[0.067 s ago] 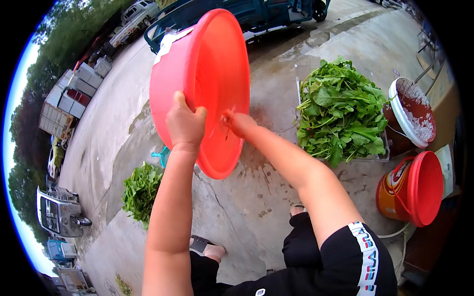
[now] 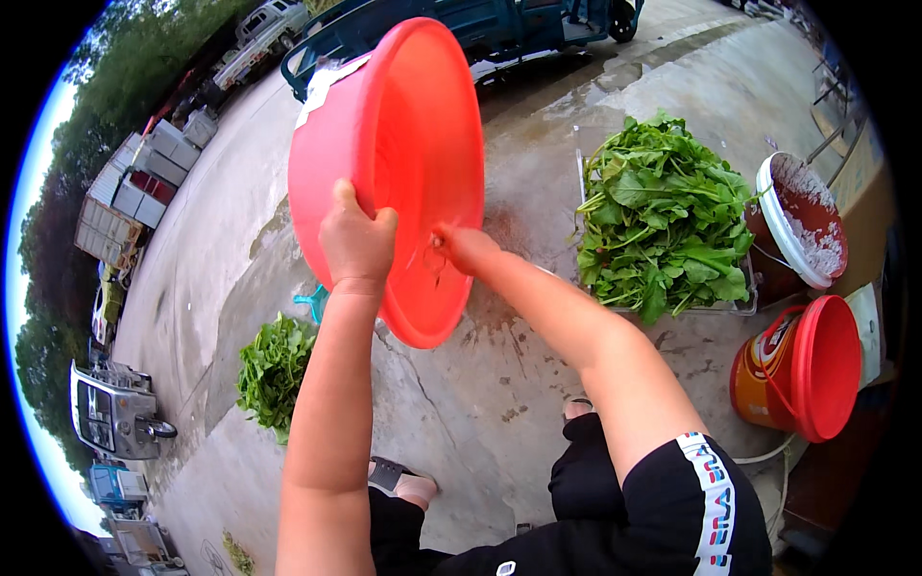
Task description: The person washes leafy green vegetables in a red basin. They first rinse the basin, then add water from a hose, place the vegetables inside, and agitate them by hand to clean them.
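Note:
A large red plastic basin (image 2: 427, 125) is held up tilted on its side, its inside facing right. My left hand (image 2: 357, 235) grips its rim at the near left, thumb on the inner side. My right hand (image 2: 465, 250) reaches into the opening, its fingers closed close to the inner wall. A thin dark strand shows just below those fingertips; whether they pinch it or it clings to the wall is unclear. Leafy greens (image 2: 663, 211) lie heaped in a clear crate (image 2: 580, 158) at the right. A smaller bunch of greens (image 2: 276, 370) rests on the ground beyond my left forearm.
At the right stand a white-rimmed bucket (image 2: 768, 206) with white residue inside and a red-lidded orange bucket (image 2: 828, 370). A turquoise plastic object (image 2: 312, 302) sits by the smaller greens. Wet concrete (image 2: 451, 413) lies underfoot. A dark blue cargo vehicle (image 2: 519, 29) is parked ahead.
The basin and my left hand have shifted slightly left. My right hand has moved a little downward inside the basin, fingers still closed.

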Motion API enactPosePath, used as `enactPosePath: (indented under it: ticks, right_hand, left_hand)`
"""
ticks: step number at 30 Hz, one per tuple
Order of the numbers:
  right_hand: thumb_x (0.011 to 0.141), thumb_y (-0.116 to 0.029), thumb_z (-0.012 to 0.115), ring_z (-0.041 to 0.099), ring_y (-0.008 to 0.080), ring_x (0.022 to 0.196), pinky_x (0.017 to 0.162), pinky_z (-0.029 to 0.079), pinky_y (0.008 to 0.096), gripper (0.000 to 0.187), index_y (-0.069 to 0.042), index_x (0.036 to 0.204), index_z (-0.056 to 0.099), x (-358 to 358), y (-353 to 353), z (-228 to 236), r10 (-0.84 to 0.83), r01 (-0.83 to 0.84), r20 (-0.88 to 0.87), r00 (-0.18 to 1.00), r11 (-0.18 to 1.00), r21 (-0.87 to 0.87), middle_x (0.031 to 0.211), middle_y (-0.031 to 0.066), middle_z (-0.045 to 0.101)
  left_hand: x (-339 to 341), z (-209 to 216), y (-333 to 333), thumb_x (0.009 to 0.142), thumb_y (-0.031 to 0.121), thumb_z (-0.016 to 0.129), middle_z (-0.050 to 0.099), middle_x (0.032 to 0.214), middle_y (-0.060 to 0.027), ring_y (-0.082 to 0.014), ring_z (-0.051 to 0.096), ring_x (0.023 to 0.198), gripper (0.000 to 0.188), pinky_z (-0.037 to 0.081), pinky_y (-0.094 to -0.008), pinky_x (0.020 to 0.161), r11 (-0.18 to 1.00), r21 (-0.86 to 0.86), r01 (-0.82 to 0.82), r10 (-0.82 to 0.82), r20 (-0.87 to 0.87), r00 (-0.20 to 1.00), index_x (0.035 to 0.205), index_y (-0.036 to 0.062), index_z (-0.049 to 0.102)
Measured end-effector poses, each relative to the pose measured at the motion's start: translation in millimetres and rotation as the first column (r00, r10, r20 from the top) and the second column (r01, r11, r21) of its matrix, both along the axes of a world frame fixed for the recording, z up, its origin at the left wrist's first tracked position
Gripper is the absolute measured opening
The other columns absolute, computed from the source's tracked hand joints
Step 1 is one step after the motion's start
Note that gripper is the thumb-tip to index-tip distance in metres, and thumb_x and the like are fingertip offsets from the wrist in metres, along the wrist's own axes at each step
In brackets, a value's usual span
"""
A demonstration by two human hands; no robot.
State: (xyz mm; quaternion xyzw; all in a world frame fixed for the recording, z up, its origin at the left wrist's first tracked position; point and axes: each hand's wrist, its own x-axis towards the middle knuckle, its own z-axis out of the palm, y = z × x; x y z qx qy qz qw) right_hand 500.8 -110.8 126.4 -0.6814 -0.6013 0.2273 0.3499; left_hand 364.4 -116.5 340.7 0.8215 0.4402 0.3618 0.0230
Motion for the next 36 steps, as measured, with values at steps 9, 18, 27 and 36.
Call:
enactPosePath:
  ticks: [9,18,27,36]
  right_hand:
    - [0.092,-0.029,0.051,0.063,0.0336,0.092,0.076,0.049,0.0453,0.029,-0.013,0.117,0.050,-29.5,-44.7,-17.7,0.149,-0.116,0.137,0.979,0.969,-0.219,0.103,0.0129,0.066]
    - [0.094,-0.028,0.048,0.064,0.0354,0.089,0.071,0.051,0.0463,0.020,-0.017,0.110,0.044,-1.4,-50.6,10.2,-0.276,0.314,0.309,0.910,0.946,-0.079,0.106,0.0103,0.064]
    - [0.091,-0.031,0.054,0.063,0.0312,0.093,0.074,0.050,0.0447,0.032,-0.021,0.121,0.046,-39.3,-55.3,30.9,0.069,-0.079,0.226,0.972,0.996,0.037,0.108,0.0071,0.065]
    - [0.092,-0.031,0.052,0.064,0.0304,0.090,0.072,0.050,0.0439,0.026,-0.017,0.114,0.051,-39.9,-79.6,21.7,0.124,-0.109,0.211,0.970,0.991,-0.077,0.101,0.0057,0.067]
  left_hand:
    - [-64.3,-20.0,3.3,0.067,0.014,0.062,0.058,0.077,-0.0283,-0.0472,0.057,0.077,0.030,0.046,-0.0482,0.070,0.983,-0.030,-0.182,0.185,0.123,0.975,0.086,-0.0040,0.047]
    - [-91.4,-40.3,-5.2,0.069,0.012,0.062,0.061,0.074,-0.0247,-0.0442,0.061,0.072,0.030,0.049,-0.0479,0.068,0.972,-0.097,-0.216,0.234,0.254,0.939,0.087,-0.0038,0.044]
    - [-65.4,-76.6,-56.6,0.069,0.012,0.062,0.060,0.074,-0.0247,-0.0442,0.060,0.069,0.031,0.048,-0.0481,0.065,0.953,-0.240,-0.187,0.256,0.301,0.919,0.088,-0.0040,0.043]
    - [-56.9,-75.2,-64.1,0.071,0.010,0.063,0.059,0.073,-0.0244,-0.0447,0.059,0.068,0.034,0.048,-0.0478,0.061,0.989,-0.148,0.024,0.012,0.235,0.972,0.095,-0.0024,0.041]
